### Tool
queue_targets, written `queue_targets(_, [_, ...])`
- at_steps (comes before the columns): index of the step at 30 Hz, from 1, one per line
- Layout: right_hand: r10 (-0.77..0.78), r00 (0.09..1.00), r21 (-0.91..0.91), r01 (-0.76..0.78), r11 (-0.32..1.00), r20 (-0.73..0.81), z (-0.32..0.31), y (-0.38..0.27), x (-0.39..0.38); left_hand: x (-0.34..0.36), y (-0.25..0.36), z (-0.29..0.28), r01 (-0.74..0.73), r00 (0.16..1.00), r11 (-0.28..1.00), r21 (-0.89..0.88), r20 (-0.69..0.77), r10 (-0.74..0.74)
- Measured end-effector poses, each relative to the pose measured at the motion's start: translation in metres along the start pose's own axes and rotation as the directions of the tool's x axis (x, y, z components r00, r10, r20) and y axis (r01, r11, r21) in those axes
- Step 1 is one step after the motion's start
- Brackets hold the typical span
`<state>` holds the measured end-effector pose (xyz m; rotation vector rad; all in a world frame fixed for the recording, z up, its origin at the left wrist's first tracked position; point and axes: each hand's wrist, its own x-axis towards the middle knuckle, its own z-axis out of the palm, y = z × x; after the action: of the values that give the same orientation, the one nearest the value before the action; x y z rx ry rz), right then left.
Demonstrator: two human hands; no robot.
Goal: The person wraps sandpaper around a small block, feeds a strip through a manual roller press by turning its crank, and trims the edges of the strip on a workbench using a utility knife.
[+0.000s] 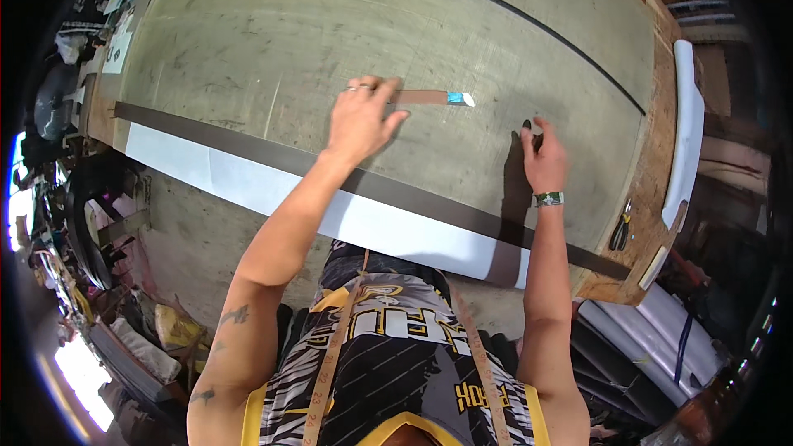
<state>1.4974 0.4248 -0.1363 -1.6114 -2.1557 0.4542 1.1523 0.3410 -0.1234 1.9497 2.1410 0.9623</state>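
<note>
Well, the left hand point(359, 121) lies palm down with its fingers loosely spread, the fingertips at the left end of a narrow flat brown strip with a blue band and a white tip point(423, 97); from where I stand I can't tell whether they touch it. Over to the right, well apart from the strip, the right hand point(545, 163) curls thumb and finger toward each other, and I can't make out whether anything dark is pinched there. A patterned green band point(548, 198) circles that wrist. Under both lies a scuffed grey-green tabletop point(248, 41), with a long dark flat bar point(429, 201) along its near side and a white sheet point(396, 230) showing beyond that. Farther right, yellow-and-black pliers point(620, 231) lie near a long white roll point(687, 128)
</note>
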Motion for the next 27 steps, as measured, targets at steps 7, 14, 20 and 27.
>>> queue_targets(7, [-0.268, 0.937, -0.271, 0.204, 0.941, -0.224, 0.011, -0.055, -0.02, 0.018, 0.0, 0.026, 0.382, 0.784, 0.924, -0.001, 0.53, -0.324])
queue_targets(14, [0.055, 0.998, 0.301, -0.042, 0.953, -0.034, 0.059, -0.108, -0.059, 0.031, 0.035, 0.026, 0.326, 0.894, 0.941, 0.086, 0.295, -0.337])
queue_targets(20, [0.141, 0.99, 0.322, -0.125, 0.938, -0.026, 0.066, -0.117, -0.07, 0.063, 0.025, 0.044, 0.304, 0.814, 0.944, 0.127, 0.481, -0.327])
queue_targets(27, [0.305, 0.943, 0.711, -0.306, 0.634, 0.134, 0.071, -0.15, -0.094, 0.027, 0.018, 0.034, 0.852, 0.482, -0.268, -0.451, 0.874, 0.063])
